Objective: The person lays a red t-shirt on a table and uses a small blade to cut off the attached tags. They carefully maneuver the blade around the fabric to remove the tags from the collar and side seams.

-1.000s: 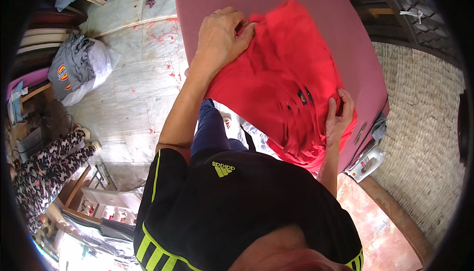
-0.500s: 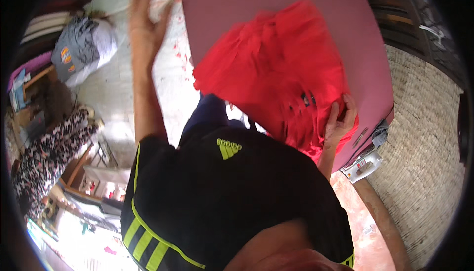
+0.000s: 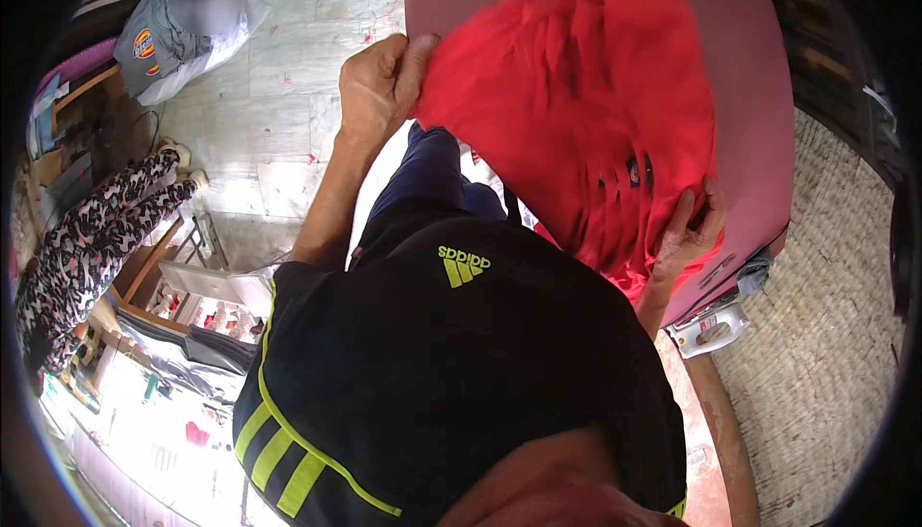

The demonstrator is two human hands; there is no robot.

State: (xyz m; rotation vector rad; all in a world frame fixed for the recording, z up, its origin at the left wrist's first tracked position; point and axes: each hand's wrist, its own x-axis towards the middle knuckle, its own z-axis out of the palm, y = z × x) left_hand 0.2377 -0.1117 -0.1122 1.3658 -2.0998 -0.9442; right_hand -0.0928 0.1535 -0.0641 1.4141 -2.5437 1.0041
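Note:
A large piece of red fabric (image 3: 576,95), pleated and with several slits near its right part, lies over the mauve tabletop (image 3: 749,104) and hangs off the near edge. My left hand (image 3: 382,87) is closed on its left corner, thumb and fingers pinching the edge. At the lower right side, my right hand (image 3: 690,231) holds the bunched edge, its fingers partly curled over the cloth. Through one slit shows a small dark patch (image 3: 636,171), too small to make out.
A white iron-like appliance (image 3: 711,332) stands by the table's right corner, beside a dark cloth (image 3: 756,272). On the left, a grey bundle (image 3: 168,42) rests on the tiled floor (image 3: 279,123), near a person's patterned trousers (image 3: 106,229). Red scraps lie on the tiles.
My left hand has come down from above the floor, where it was open, and taken hold of the fabric's left corner. My right hand keeps its hold at the right edge.

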